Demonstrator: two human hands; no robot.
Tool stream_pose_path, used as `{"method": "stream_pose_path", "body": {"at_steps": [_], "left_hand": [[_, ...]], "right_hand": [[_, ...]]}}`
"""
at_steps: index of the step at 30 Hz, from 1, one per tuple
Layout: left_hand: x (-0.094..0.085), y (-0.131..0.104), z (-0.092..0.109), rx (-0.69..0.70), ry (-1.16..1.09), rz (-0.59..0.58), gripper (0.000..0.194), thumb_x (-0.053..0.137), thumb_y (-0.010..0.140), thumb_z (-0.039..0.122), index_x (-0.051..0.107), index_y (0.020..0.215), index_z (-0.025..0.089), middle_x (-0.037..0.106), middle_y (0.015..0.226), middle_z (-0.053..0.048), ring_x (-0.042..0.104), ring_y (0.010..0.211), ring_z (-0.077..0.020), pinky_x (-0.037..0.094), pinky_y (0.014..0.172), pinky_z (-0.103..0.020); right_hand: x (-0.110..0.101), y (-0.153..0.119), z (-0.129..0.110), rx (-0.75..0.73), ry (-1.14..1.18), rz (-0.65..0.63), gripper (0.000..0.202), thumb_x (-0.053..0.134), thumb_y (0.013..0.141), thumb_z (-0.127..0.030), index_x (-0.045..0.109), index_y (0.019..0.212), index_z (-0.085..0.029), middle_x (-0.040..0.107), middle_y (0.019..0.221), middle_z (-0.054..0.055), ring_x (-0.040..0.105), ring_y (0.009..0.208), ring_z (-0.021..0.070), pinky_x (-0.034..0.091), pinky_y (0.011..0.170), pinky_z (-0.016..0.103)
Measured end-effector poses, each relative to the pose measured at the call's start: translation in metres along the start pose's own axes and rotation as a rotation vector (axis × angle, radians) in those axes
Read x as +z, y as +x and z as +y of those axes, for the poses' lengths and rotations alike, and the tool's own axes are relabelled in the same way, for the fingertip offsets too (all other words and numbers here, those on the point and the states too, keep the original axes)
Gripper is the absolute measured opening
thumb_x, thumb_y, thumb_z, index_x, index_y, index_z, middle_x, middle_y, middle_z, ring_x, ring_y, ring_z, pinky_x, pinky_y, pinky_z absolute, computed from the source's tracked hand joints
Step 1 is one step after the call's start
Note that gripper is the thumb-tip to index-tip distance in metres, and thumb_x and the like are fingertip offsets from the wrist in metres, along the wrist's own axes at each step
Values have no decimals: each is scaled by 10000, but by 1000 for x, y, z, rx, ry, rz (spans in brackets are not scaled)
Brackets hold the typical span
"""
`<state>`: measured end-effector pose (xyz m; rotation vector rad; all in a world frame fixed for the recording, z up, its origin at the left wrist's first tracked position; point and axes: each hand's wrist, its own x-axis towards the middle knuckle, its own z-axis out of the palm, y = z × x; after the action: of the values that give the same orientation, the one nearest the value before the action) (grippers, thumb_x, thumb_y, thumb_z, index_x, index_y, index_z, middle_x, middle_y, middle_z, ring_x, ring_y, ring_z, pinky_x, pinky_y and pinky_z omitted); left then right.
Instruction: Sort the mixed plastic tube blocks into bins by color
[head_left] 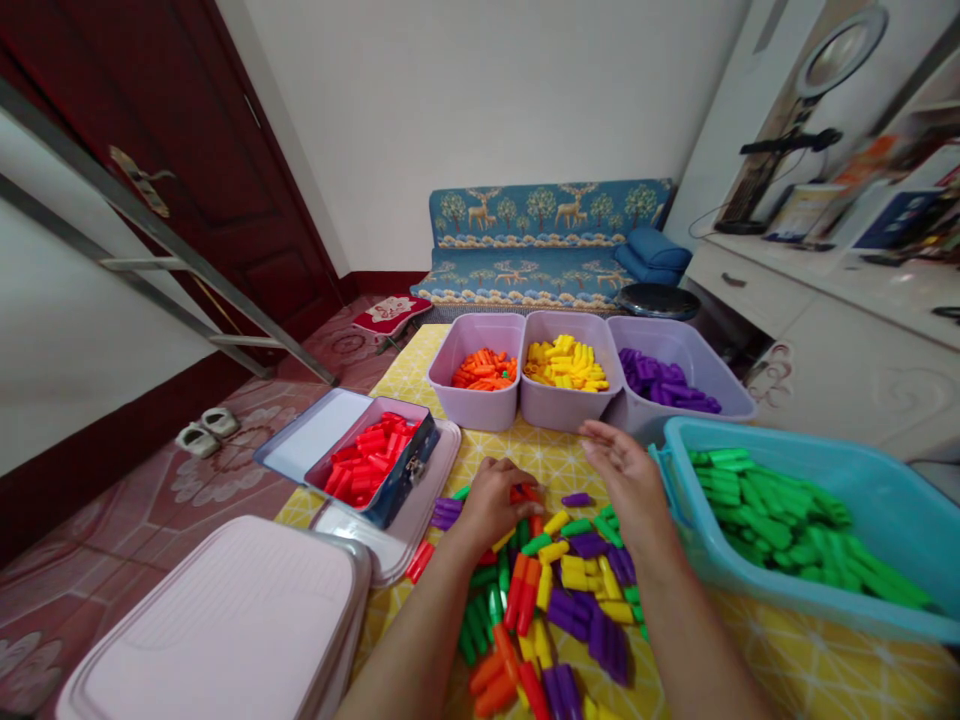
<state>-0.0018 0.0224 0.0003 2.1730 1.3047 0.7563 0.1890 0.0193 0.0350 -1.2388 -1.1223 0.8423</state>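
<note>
A mixed pile of short plastic pieces like pen caps (574,580), in red, orange, yellow, green and purple, lies on the table. At the pile's far left edge, my left hand (495,500) has its fingers curled round orange caps (534,520). My right hand (621,468) is raised over the far right of the pile, fingers apart and nothing visible in them. It is close to the lilac bin of purple caps (664,382). Beside that bin stand lilac bins of yellow caps (566,362) and orange caps (485,370).
A turquoise tub (810,610) of green caps stands at the right. An open tin box (401,500) of red caps rests on a lid (442,470) at the left. Stacked pale lids (217,630) lie front left. Behind are a sofa (525,265) and a ladder (161,262).
</note>
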Motion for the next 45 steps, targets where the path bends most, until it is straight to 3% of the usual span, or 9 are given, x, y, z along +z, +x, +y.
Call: {"method": "stream_pose_path", "body": {"at_steps": [7, 11, 18, 23, 28, 34, 38, 41, 45], "left_hand": [[5, 1, -5, -155, -172, 134, 146, 768, 691, 194, 739, 828, 149, 653, 802, -61, 599, 742, -175, 443, 701, -279], [8, 3, -7, -214, -196, 258, 97, 759, 665, 135, 727, 755, 154, 638, 767, -44, 586, 711, -158, 443, 680, -269], [13, 5, -15, -291, -662, 341, 116, 732, 684, 230, 716, 766, 149, 680, 744, -42, 600, 673, -143, 466, 648, -253], [12, 6, -13, -367, -946, 366, 209, 787, 614, 261, 701, 761, 141, 664, 677, -16, 582, 598, -113, 460, 566, -211], [6, 5, -8, -363, -1065, 388, 262, 824, 578, 279, 687, 754, 142, 668, 685, -2, 592, 605, -96, 475, 585, -198], [0, 5, -12, -389, -1038, 450, 371, 839, 553, 359, 686, 803, 131, 688, 706, -15, 627, 626, -118, 498, 614, -227], [5, 5, -11, -342, -936, 312, 393, 796, 620, 412, 710, 884, 133, 712, 748, -43, 644, 643, -144, 506, 618, -251], [8, 4, -9, -263, -814, 258, 323, 709, 732, 420, 720, 880, 133, 731, 798, -66, 664, 708, -167, 516, 675, -269], [7, 4, -7, -219, -659, 315, 298, 603, 826, 393, 718, 887, 125, 728, 777, -70, 667, 753, -184, 509, 716, -281]], "right_hand": [[-11, 0, 33, -105, -862, -333, 262, 639, 682, -137, 699, 934, -173, 669, 990, 100, 614, 965, 251, 456, 869, 363], [-11, -5, 31, -54, -1023, -442, 192, 629, 666, -90, 706, 800, -204, 683, 920, 72, 633, 914, 242, 454, 772, 325], [5, -4, 36, 3, -498, -394, 248, 549, 804, -274, 666, 998, -171, 710, 832, 58, 661, 742, 188, 496, 677, 291], [13, -8, 28, -63, -515, -409, 231, 592, 798, -362, 719, 869, -183, 716, 911, 86, 653, 881, 230, 486, 817, 357], [27, -17, 22, 86, -167, -479, 302, 645, 754, -335, 674, 1000, -163, 722, 949, 71, 672, 841, 211, 525, 764, 335], [11, -9, 3, 195, -16, -295, 336, 729, 672, -399, 673, 887, -147, 707, 735, 36, 632, 623, 170, 486, 532, 263], [2, -2, -2, 137, 47, -93, 453, 753, 653, -460, 667, 969, -147, 730, 883, 78, 645, 673, 169, 498, 559, 264], [4, -3, 2, 129, 58, -202, 481, 760, 648, -433, 671, 1033, -160, 733, 966, 94, 676, 789, 208, 540, 655, 312], [4, -5, 14, 132, -147, -404, 406, 655, 744, -396, 678, 1072, -158, 733, 901, 87, 681, 763, 220, 550, 725, 381]]}}
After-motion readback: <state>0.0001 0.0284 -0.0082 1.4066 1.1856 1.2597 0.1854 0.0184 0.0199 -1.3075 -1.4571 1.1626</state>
